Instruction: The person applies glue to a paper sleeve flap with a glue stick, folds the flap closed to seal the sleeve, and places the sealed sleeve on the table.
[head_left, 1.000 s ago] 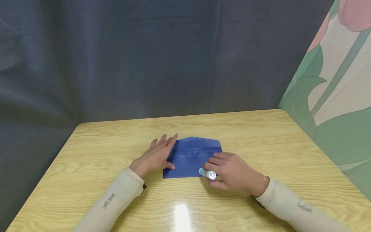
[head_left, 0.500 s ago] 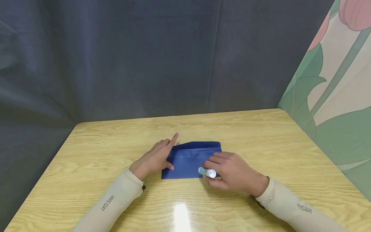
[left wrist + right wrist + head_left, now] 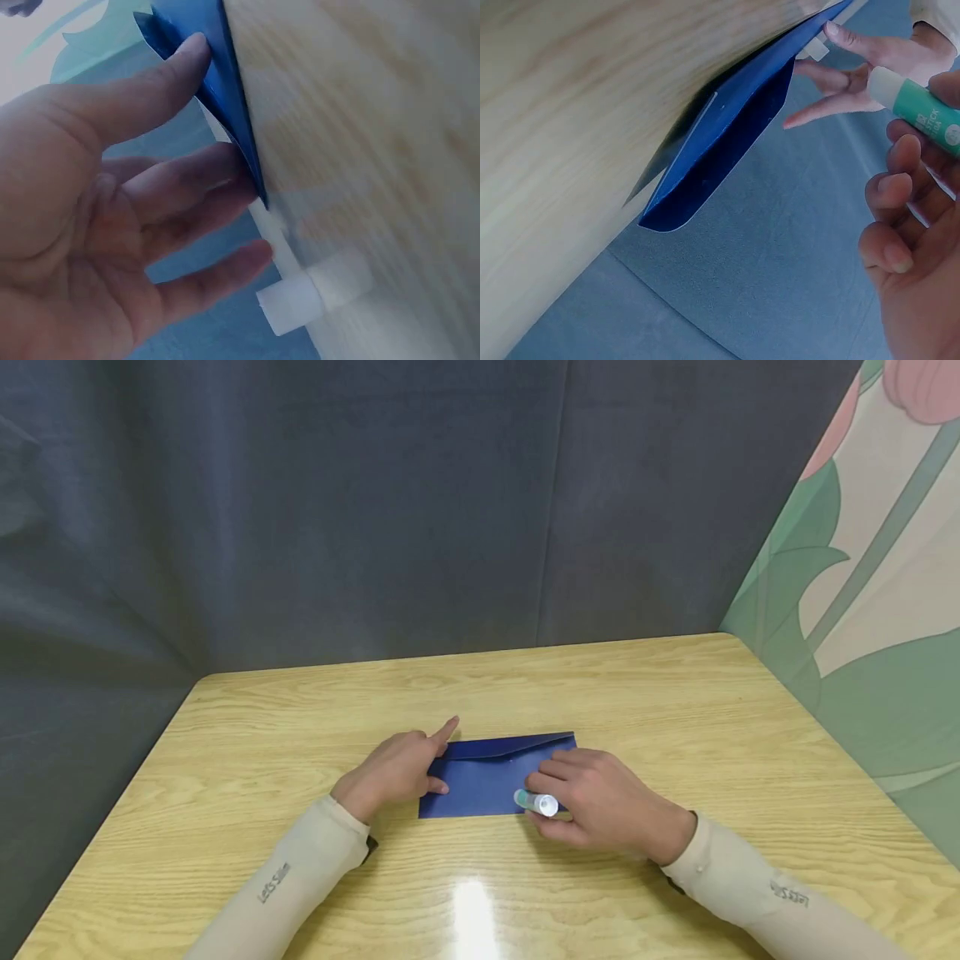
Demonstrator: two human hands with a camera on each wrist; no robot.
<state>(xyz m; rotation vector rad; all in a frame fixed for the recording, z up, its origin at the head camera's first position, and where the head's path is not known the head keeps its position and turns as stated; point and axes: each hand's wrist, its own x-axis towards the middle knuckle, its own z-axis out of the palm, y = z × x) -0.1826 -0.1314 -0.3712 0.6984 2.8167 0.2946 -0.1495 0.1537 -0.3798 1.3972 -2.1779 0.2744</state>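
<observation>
A blue envelope (image 3: 480,787) lies on the table, its flap (image 3: 491,747) bent over towards the front along the top edge. In the right wrist view the flap stands apart from the envelope body, leaving a gap. My left hand (image 3: 393,772) is at the envelope's left end. Its thumb (image 3: 193,54) rests on the blue paper, and the other fingers reach past the flap's left end. My right hand (image 3: 600,797) holds a green and white glue stick (image 3: 922,109) over the lower right part of the envelope. That hand covers the envelope's lower right corner in the head view.
A small white cylinder (image 3: 289,304) stands on the table beyond my left fingers; the head view does not show it. The wood-grain table (image 3: 300,710) meets a dark curtain (image 3: 375,527) at the back and a flower-patterned panel (image 3: 885,693) on the right.
The envelope's flap has gone from lying flat and pointing away to bent over towards the front. My left fingers have drawn in slightly. The right hand with the glue stick has hardly moved.
</observation>
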